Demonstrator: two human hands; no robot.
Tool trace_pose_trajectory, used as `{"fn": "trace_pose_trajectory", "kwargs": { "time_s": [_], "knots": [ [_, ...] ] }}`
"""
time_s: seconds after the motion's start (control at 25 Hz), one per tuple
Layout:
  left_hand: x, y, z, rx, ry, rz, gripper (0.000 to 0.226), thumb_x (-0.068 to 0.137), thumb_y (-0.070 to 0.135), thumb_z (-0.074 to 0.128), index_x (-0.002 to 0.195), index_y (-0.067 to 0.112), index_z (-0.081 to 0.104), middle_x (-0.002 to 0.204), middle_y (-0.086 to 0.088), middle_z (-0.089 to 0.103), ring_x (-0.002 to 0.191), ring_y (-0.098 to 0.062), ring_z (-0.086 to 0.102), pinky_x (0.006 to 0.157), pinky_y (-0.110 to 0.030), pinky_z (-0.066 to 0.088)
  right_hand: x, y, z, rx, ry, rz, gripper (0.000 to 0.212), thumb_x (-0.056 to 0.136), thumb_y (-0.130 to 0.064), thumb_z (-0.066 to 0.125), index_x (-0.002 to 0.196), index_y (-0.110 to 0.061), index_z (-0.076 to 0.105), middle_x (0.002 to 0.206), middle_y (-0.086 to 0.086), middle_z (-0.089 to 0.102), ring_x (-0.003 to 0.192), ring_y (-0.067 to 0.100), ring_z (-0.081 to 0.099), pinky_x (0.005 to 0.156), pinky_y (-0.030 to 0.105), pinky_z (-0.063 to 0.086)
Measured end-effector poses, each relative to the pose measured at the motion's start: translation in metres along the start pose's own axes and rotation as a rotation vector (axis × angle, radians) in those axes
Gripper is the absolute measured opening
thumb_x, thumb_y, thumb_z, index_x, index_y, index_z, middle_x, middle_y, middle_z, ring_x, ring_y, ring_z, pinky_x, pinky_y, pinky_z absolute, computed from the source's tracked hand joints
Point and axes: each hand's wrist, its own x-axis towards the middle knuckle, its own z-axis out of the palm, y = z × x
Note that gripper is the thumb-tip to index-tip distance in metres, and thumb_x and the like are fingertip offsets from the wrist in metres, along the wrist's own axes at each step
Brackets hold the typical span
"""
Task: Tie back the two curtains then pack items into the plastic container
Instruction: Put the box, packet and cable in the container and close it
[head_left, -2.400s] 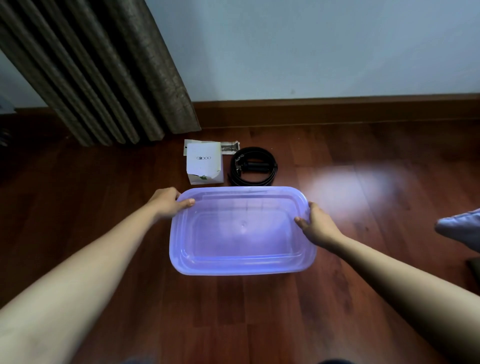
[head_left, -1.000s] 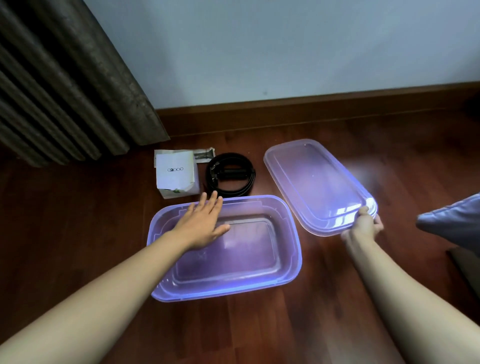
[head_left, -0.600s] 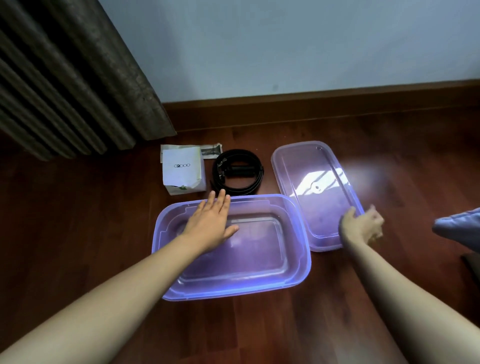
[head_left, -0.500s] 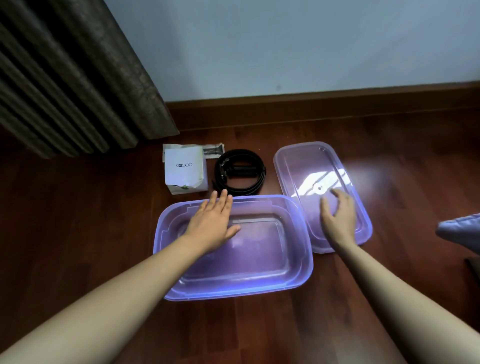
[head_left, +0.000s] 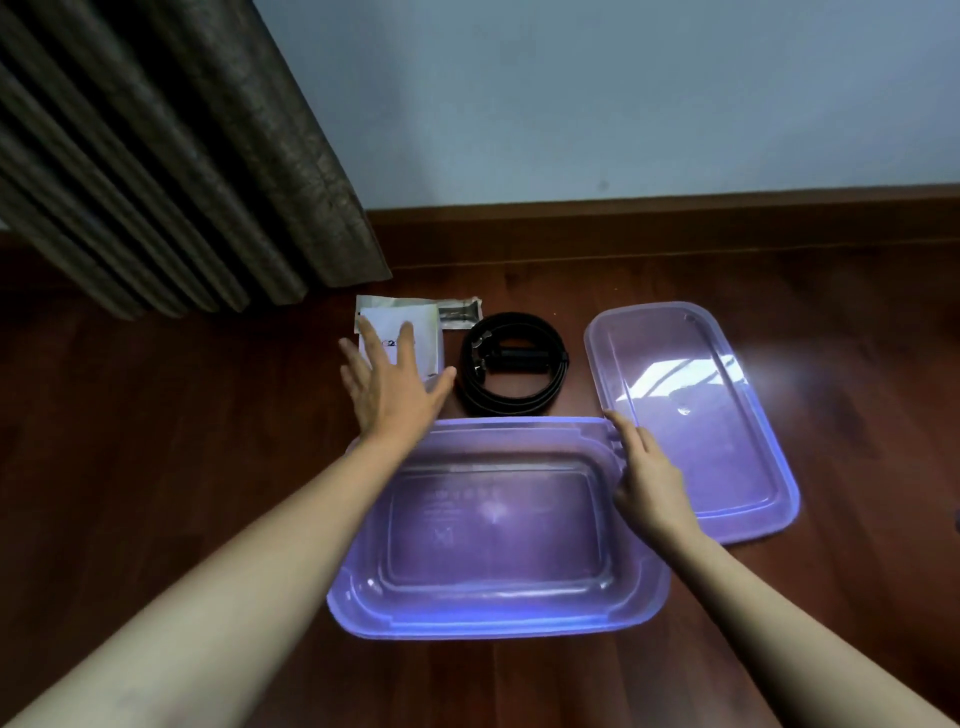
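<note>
A translucent purple plastic container (head_left: 498, 618) sits open and empty on the wooden floor in front of me. Its lid (head_left: 691, 415) lies flat to the right, touching the container's far right corner. Beyond the container lie a white box (head_left: 428, 332), a flat packet (head_left: 460, 312) behind it, and a coiled black belt (head_left: 511, 364). My left hand (head_left: 389, 384) hovers over the white box with fingers spread and holds nothing. At the container's right rim is my right hand (head_left: 647, 483), fingers relaxed, holding nothing.
A brown curtain (head_left: 182, 156) hangs at the far left, reaching the floor. A pale wall with a wooden skirting board (head_left: 675, 223) runs across the back. Dark wooden floor (head_left: 156, 441) surrounds the container.
The lid came off and was laid down to the right. My right hand let it go and moved back to the container's right rim. My left hand left the container and reached over the white box.
</note>
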Motion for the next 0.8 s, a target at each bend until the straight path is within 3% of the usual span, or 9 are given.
{"fn": "trace_pose_trajectory", "kwargs": {
  "time_s": [0.16,0.28,0.52,0.68,0.8],
  "knots": [
    [0.026,-0.003,0.007,0.026,-0.088,-0.138,0.082,0.076,0.067,0.054,0.144,0.042,0.016,0.156,-0.013,-0.019,0.138,-0.051,0.002,0.107,-0.064,0.013,0.001,0.000,0.001,-0.031,-0.015,-0.007,0.079,0.073,0.005,0.046,0.142,-0.030,0.030,0.131,0.005,0.047,0.102,0.037,0.059,0.075,0.045,0.050],
    [0.030,-0.003,0.016,-0.062,-0.136,-0.160,0.069,0.082,0.048,0.058,0.142,0.037,0.026,0.156,-0.013,-0.017,0.131,-0.050,0.019,0.103,-0.053,0.033,0.002,0.001,0.002,-0.032,-0.009,0.009,0.077,0.074,0.003,0.046,0.141,-0.030,0.030,0.131,0.003,0.046,0.103,0.035,0.060,0.075,0.044,0.050],
    [0.016,-0.003,-0.012,-0.391,-0.037,-0.231,0.056,0.086,0.042,0.054,0.139,0.035,0.035,0.157,-0.015,0.001,0.132,-0.047,0.028,0.105,-0.042,0.034,0.001,0.001,0.000,-0.032,-0.012,0.009,0.081,0.070,0.003,0.045,0.141,-0.033,0.031,0.130,0.002,0.048,0.102,0.034,0.059,0.074,0.045,0.051],
    [-0.043,-0.008,-0.030,-0.515,0.106,-0.041,0.065,0.079,0.051,0.054,0.139,0.033,0.037,0.158,-0.014,0.005,0.136,-0.038,0.029,0.107,-0.037,0.030,0.001,0.003,0.001,0.004,-0.002,0.012,0.081,0.068,0.003,0.043,0.140,-0.034,0.032,0.130,0.002,0.050,0.101,0.034,0.060,0.076,0.046,0.052],
    [-0.098,-0.007,-0.039,-0.556,0.179,0.318,0.070,0.072,0.053,0.052,0.137,0.033,0.039,0.156,-0.013,0.010,0.131,-0.017,0.030,0.106,-0.021,0.025,0.001,0.001,0.000,0.002,-0.003,0.018,0.081,0.069,0.003,0.044,0.140,-0.034,0.032,0.130,0.003,0.050,0.102,0.033,0.060,0.076,0.046,0.052]
  ]
}}
